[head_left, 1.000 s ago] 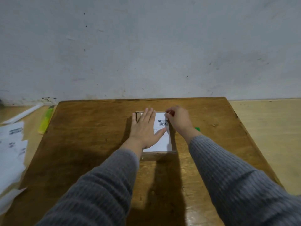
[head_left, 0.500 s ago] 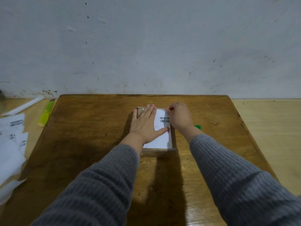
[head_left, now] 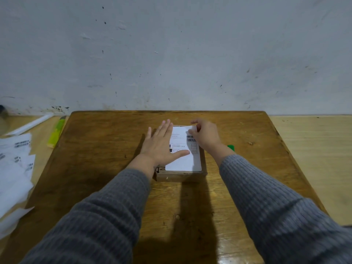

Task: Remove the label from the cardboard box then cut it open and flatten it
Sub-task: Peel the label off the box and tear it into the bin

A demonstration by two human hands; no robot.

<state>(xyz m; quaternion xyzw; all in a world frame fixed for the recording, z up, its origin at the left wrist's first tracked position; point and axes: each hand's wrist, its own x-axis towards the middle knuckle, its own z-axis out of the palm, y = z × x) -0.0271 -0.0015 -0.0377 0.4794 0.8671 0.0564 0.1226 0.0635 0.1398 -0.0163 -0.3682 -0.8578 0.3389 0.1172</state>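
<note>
A small flat cardboard box (head_left: 181, 176) lies in the middle of the wooden table (head_left: 99, 149). A white label (head_left: 185, 161) with barcodes covers most of its top. My left hand (head_left: 162, 144) lies flat with spread fingers on the box's left half, pressing on it. My right hand (head_left: 204, 134) pinches the label's far right corner, which is curled up off the cardboard. The rest of the label lies flat on the box.
A green object (head_left: 231, 147) peeks out on the table behind my right wrist. Left of the table, on the floor, lie a yellow-green cutter (head_left: 56, 133), a white strip (head_left: 28, 125) and a heap of peeled white labels (head_left: 14, 168). A grey wall rises right behind the table.
My right hand has lifted the label's far right corner off the box, where before it only picked at it. My left hand has stayed flat on the box.
</note>
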